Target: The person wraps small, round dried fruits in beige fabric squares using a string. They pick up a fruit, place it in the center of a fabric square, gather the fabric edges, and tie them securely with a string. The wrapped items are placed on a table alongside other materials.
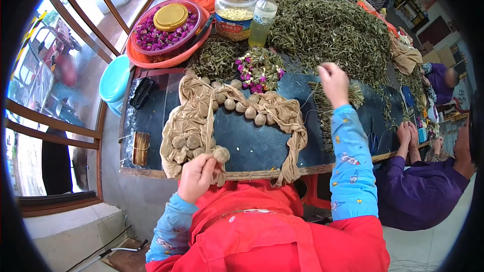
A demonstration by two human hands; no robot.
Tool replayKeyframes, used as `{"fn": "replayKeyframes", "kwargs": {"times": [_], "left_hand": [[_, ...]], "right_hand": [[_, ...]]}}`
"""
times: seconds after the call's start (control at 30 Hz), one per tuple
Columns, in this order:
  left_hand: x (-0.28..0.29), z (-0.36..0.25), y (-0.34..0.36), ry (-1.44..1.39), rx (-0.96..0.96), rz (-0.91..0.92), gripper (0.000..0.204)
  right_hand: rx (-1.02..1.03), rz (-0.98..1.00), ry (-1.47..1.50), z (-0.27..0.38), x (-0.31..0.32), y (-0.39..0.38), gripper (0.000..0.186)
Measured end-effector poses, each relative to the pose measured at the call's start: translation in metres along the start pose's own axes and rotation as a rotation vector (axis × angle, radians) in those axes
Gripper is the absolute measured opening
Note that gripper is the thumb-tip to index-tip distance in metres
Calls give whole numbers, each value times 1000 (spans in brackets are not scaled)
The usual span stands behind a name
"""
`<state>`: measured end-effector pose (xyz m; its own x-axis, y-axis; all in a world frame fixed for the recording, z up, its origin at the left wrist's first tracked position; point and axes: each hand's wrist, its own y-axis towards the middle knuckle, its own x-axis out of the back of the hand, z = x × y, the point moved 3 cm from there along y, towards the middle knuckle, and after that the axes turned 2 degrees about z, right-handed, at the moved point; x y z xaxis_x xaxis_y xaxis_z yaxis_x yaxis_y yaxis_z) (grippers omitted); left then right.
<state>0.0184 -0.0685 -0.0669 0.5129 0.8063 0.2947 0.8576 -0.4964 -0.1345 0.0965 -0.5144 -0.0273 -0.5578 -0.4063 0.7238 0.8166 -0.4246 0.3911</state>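
A long piece of tan stretchy cloth (pixel 189 116), knotted into many round lumps, lies in an arch on the dark tabletop. My left hand (pixel 196 175) pinches its near left end at the table edge, beside a round cloth-wrapped ball (pixel 221 154). My right hand (pixel 334 84) is raised over the right side with fingers closed; what they hold, if anything, is hidden. A thin pale thread (pixel 308 99) shows just left of that hand. Under my right forearm lies a bundle of dried stalks (pixel 322 113). Beyond the cloth sits a round bundle of leaves and purple flowers (pixel 259 69).
A large heap of dried leaves (pixel 327 35) covers the back. At back left are a basin of purple flowers (pixel 151 35), a clear jar (pixel 235 12) and a bottle (pixel 263 20). A wood bundle (pixel 141 148) lies left. A co-worker's purple sleeve (pixel 411 191) is close at right.
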Motion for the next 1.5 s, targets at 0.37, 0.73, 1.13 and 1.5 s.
{"fn": "replayKeyframes", "kwargs": {"times": [0.37,0.73,1.13,1.5], "left_hand": [[-5,-27,27,-1170,244,90,28],[10,-25,9,-498,115,98,26],[12,-23,2,-467,89,46,25],[20,-31,-2,-296,1,51,24]], "right_hand": [[575,215,355,205,-47,-202,17],[513,-526,2018,284,139,-189,15],[1258,-618,1783,285,133,-186,27],[267,877,1511,216,64,-183,25]]}}
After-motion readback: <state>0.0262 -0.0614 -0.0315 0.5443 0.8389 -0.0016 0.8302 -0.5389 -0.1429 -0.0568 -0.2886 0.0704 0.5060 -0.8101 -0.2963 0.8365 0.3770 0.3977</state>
